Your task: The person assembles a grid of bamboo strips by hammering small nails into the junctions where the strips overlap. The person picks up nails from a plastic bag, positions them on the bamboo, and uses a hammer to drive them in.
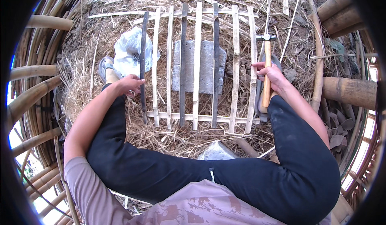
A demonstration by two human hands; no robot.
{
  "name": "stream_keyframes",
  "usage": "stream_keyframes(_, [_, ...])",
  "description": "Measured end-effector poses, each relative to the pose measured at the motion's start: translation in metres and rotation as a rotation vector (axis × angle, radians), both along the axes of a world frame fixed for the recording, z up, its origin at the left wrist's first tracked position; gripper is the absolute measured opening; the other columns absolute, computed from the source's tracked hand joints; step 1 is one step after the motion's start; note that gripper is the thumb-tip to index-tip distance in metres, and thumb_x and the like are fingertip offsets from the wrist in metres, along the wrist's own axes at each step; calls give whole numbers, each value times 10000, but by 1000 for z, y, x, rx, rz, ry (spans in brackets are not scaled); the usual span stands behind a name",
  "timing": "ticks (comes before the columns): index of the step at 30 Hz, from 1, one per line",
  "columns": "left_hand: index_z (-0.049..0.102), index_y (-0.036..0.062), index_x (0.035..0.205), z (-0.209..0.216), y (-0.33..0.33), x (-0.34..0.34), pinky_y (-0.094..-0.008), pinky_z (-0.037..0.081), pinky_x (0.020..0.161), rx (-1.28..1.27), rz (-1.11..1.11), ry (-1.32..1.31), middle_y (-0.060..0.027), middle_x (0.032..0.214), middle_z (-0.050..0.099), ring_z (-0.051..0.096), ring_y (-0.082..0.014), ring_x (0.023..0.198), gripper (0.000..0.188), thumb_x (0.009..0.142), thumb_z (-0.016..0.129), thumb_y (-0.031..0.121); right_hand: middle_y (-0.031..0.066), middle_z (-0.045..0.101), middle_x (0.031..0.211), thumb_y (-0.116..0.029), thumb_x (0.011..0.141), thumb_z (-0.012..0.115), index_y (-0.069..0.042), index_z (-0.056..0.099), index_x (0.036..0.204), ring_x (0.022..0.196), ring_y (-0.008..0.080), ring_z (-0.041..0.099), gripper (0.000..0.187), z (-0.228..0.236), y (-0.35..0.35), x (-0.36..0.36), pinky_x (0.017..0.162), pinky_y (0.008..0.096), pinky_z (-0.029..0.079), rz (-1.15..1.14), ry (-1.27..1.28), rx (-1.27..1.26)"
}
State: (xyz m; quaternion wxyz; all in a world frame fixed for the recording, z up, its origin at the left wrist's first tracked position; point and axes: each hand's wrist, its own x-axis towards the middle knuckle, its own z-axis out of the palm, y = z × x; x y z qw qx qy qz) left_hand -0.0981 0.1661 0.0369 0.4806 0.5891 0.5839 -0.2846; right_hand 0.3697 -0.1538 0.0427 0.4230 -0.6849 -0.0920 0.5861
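Note:
A slatted bamboo frame lies in front of me, its pale and dark strips running away from me over crosspieces at the near and far ends. My left hand has its fingers bent against the outermost dark strip on the left. In my right hand is a hammer, its wooden handle pointing back at me and its metal head away. Fingertips of that hand also reach the outermost pale strip on the right. Under the middle strips sits a grey concrete block, partly covered.
A white plastic bag with small dark pieces inside lies left of the frame, by my foot. Dry straw and loose strips cover the ground. Bamboo poles close in both sides. Another grey block lies before my lap.

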Motion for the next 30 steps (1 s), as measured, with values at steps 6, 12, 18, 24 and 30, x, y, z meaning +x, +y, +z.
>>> stream_keyframes(6, [708, -1, 863, 33, 34, 29, -465, 585, 832, -127, -328, 281, -135, 981, 722, 702, -261, 910, 776, 993, 370, 685, 142, 545, 1382, 61, 765, 547, -30, 599, 1249, 1193, 215, 582, 495, 4, 1, 7, 1089, 430, 435, -177, 108, 5])
stream_keyframes(12, [698, -28, 699, 34, 77, 48, -464, 582, 830, 227, -674, 145, -205, 852, 737, 717, -356, 849, 697, 1058, 282, 402, 224, 494, 1444, 101, 759, 497, 63, 518, 1275, 1307, 391, 530, 518, -10, -17, 24, 1113, 511, 464, -326, 310, 236])
stream_keyframes(18, [683, -74, 736, 14, 106, 59, -503, 541, 835, 670, -836, -35, -286, 835, 695, 689, -440, 815, 474, 958, 434, 263, 218, 462, 1480, 94, 766, 476, 57, 502, 1306, 1320, 437, 506, 542, -9, -12, 22, 1116, 531, 450, -324, 375, 262])
stream_keyframes(24, [728, -32, 827, 31, 79, 96, -478, 566, 798, 793, -745, 37, -251, 857, 715, 718, -394, 824, 365, 880, 576, 296, 237, 428, 1501, 109, 776, 470, 33, 530, 1285, 1333, 477, 480, 518, -8, -22, 28, 1151, 557, 406, -348, 420, 278])
stream_keyframes(30, [723, -33, 805, 36, 82, 81, -475, 572, 788, 844, -738, 17, -252, 854, 714, 718, -397, 822, 275, 817, 644, 231, 237, 410, 1531, 82, 795, 507, -2, 594, 1247, 1350, 475, 463, 468, -25, -22, 33, 1161, 561, 374, -317, 492, 326])
